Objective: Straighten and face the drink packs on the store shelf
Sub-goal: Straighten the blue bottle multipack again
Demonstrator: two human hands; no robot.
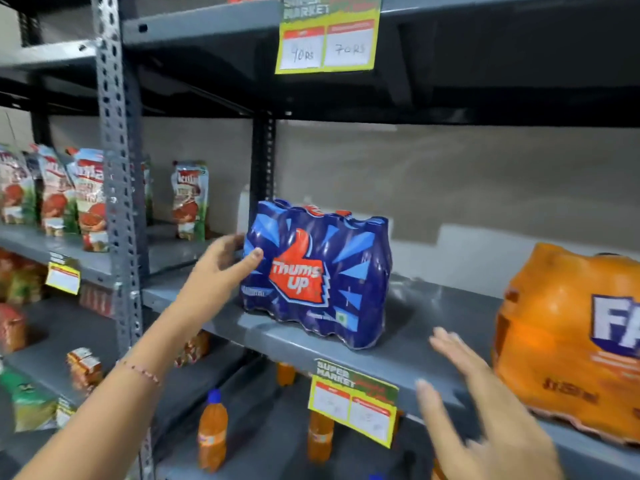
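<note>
A blue shrink-wrapped Thums Up drink pack (317, 273) stands on the grey shelf (408, 355), its logo facing out and slightly turned. My left hand (221, 261) touches the pack's left side, thumb on the front face and fingers around the left edge. My right hand (481, 407) hovers blurred in front of the shelf edge, fingers spread, holding nothing, in the gap between the blue pack and an orange Fanta pack (568, 344) at the right, which is cut off by the frame.
A perforated grey upright (119, 168) separates this bay from the left bay holding red sauce pouches (86, 199). Yellow price tags (353, 407) hang on the shelf edges. Orange bottles (212, 434) stand on the shelf below. Another shelf sits overhead.
</note>
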